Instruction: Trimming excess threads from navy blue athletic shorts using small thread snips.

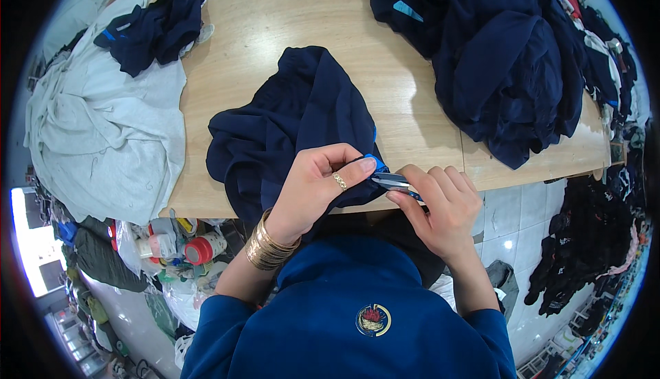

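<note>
Left hand [313, 186] pinches cloth [289, 114], soft, I'd guess, best held by its edge; right hand [441, 207] grips snips [392, 181].

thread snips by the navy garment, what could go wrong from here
The thread snips in the right hand point toward the left hand, with their tips close to its thumb, so a slip might nick it. The navy garment is bunched near the tips, so the blades could catch its fabric. It also seems to overhang the near edge of the table, so it might slide if let go.
</note>
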The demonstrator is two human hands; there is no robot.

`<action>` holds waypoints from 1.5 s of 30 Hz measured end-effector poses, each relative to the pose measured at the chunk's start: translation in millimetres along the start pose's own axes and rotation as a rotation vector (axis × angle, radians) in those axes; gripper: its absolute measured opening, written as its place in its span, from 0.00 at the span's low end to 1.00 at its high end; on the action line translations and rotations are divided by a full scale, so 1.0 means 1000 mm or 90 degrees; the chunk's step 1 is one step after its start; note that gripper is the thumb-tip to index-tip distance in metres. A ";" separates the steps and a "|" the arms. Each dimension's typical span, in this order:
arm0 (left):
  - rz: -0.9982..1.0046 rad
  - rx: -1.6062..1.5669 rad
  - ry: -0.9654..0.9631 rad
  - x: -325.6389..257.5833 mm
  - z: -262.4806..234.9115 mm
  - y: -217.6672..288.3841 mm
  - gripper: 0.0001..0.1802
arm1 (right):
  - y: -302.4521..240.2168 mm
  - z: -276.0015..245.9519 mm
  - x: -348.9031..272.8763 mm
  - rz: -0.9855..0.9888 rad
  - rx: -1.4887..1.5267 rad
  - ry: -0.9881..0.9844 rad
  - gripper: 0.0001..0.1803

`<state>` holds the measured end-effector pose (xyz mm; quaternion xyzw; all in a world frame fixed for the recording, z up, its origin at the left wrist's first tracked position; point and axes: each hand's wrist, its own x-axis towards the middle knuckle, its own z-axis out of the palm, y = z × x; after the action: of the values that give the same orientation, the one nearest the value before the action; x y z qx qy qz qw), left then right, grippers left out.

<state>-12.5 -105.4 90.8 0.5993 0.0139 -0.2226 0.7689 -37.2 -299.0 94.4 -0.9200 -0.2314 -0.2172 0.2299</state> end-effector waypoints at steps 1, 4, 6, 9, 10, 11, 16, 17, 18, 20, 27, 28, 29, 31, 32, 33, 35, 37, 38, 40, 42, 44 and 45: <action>0.001 -0.001 -0.003 0.000 0.000 0.000 0.09 | 0.000 0.000 0.000 0.000 0.000 0.000 0.14; -0.001 -0.001 -0.008 0.001 0.000 0.000 0.09 | 0.001 0.000 0.000 -0.006 -0.006 0.007 0.14; -0.003 0.001 -0.011 0.002 0.000 0.000 0.09 | 0.002 0.000 -0.001 -0.001 -0.006 0.002 0.14; -0.004 0.011 -0.011 0.001 -0.001 0.000 0.09 | 0.004 -0.001 -0.001 0.040 0.042 -0.010 0.14; -0.004 0.020 -0.017 0.001 -0.001 0.001 0.08 | 0.004 -0.001 0.000 0.037 0.042 -0.010 0.14; -0.004 0.030 -0.022 0.001 -0.001 0.002 0.07 | 0.003 -0.001 0.000 0.150 0.139 0.009 0.14; 0.226 0.629 -0.301 -0.007 -0.026 -0.032 0.13 | 0.012 0.010 0.002 0.339 0.234 -0.004 0.17; 0.313 0.647 -0.339 -0.008 -0.037 -0.032 0.13 | 0.021 0.011 -0.007 0.332 0.233 -0.005 0.17; 0.273 0.563 -0.272 -0.007 -0.051 -0.024 0.13 | 0.034 0.014 -0.020 0.344 0.190 -0.062 0.17; 0.200 0.468 -0.092 0.002 -0.082 0.007 0.13 | 0.045 0.025 -0.029 0.359 0.153 -0.115 0.17; 0.210 0.584 0.272 0.103 -0.176 -0.015 0.18 | 0.047 0.100 -0.023 0.358 0.185 -0.171 0.11; 0.139 0.619 0.221 0.122 -0.176 -0.016 0.20 | 0.050 0.104 -0.022 0.323 0.204 -0.214 0.11; 0.144 0.616 0.225 0.131 -0.173 -0.005 0.20 | 0.046 0.093 -0.008 0.318 0.201 -0.213 0.11; -0.114 0.307 -0.039 0.145 -0.171 0.023 0.16 | 0.041 0.057 0.032 0.413 0.237 -0.187 0.11; -0.003 0.182 -0.013 0.155 -0.175 0.037 0.13 | 0.046 0.041 0.048 0.378 0.231 -0.107 0.11; 0.105 0.056 0.018 0.159 -0.182 0.052 0.11 | 0.054 0.025 0.062 0.340 0.229 -0.031 0.11; 0.333 0.136 0.166 0.148 -0.199 0.118 0.09 | 0.054 -0.011 0.087 0.231 0.180 0.171 0.09; 0.441 -0.128 0.061 0.106 -0.234 0.183 0.14 | 0.047 -0.039 0.098 0.281 0.210 0.332 0.08; 0.734 0.360 0.238 0.078 -0.159 0.185 0.25 | 0.054 -0.050 0.096 0.297 0.247 0.340 0.08; 0.546 -0.041 0.307 0.049 -0.147 0.191 0.17 | 0.059 -0.058 0.087 0.325 0.309 0.337 0.08; 0.521 0.139 0.283 0.029 -0.151 0.161 0.12 | 0.071 -0.052 0.066 0.318 0.234 0.286 0.08; 0.404 0.434 0.274 0.013 -0.190 0.111 0.11 | 0.086 -0.042 0.038 0.318 0.139 0.140 0.09; 0.210 0.400 0.273 0.003 -0.199 0.086 0.09 | 0.091 -0.036 0.024 0.327 0.125 0.038 0.08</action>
<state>69.7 93.6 113.0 0.8319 0.0089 0.0406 0.5534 19.1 -382.2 105.9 -0.9150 -0.0038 -0.1556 0.3721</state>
